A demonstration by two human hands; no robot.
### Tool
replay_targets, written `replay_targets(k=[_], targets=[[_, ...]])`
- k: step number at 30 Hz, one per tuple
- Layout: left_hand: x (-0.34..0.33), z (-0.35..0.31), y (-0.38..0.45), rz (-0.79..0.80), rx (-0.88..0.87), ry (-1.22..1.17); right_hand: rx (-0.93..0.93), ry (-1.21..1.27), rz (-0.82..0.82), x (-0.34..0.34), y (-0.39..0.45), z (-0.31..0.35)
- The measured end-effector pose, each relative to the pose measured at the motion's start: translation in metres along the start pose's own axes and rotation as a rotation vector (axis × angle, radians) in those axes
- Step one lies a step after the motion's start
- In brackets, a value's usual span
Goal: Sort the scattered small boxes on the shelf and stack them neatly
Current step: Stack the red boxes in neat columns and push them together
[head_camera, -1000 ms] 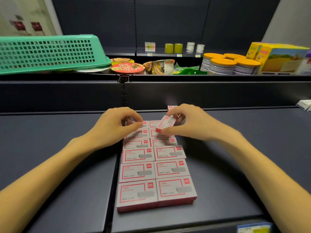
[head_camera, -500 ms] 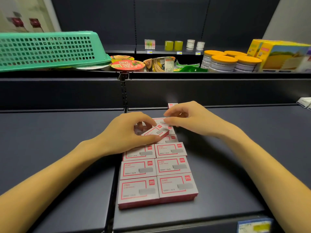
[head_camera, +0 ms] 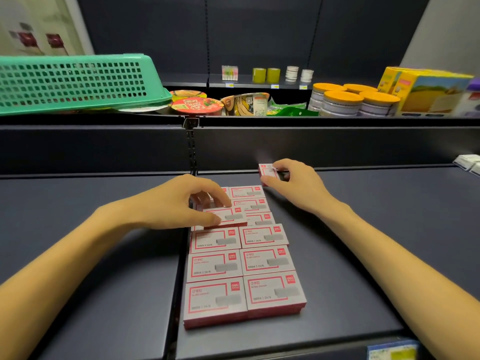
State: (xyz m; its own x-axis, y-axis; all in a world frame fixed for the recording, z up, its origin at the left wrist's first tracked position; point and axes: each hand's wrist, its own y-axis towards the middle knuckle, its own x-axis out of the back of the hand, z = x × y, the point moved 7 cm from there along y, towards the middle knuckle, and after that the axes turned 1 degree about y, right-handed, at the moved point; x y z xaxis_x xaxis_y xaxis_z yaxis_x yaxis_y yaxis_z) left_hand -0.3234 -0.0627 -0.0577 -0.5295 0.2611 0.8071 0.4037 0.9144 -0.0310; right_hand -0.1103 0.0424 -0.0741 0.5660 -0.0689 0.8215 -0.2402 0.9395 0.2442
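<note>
My left hand [head_camera: 179, 203] pinches a small box [head_camera: 225, 216] between thumb and fingers, holding it over the far left part of the two-column block of boxes [head_camera: 244, 266] on the dark shelf [head_camera: 350, 268]. My right hand [head_camera: 293, 183] grips a loose box [head_camera: 266, 171] at the far edge — just beyond the block. On the upper shelf, far left, a green basket [head_camera: 75, 84] lies tilted; I cannot tell what it holds.

price tag [head_camera: 393, 351] cut off, box print [head_camera: 255, 267] unreadable

Single head camera, wide-angle, looks forward and down, close over dark shelf [head_camera: 350, 255]; upper shelves behind.
</note>
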Motion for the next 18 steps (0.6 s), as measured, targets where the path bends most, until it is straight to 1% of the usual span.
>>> replay_targets(k=[2, 5, 13, 18], targets=[[0.0, -0.001, -0.002, 0.025, -0.002, -0.015, -0.002, -0.043, -0.026, -0.002, 0.001, 0.0], [0.002, -0.001, -0.004, 0.057, -0.008, -0.023, -0.006, -0.036, -0.034, -0.005, 0.002, 0.002], [0.005, 0.003, -0.005, 0.079, -0.015, -0.041, -0.092, 0.232, -0.002, 0.004, 0.001, -0.008], [0.009, 0.006, -0.007, 0.1, 0.007, -0.068, -0.023, 0.217, 0.01, 0.024, -0.005, -0.002]])
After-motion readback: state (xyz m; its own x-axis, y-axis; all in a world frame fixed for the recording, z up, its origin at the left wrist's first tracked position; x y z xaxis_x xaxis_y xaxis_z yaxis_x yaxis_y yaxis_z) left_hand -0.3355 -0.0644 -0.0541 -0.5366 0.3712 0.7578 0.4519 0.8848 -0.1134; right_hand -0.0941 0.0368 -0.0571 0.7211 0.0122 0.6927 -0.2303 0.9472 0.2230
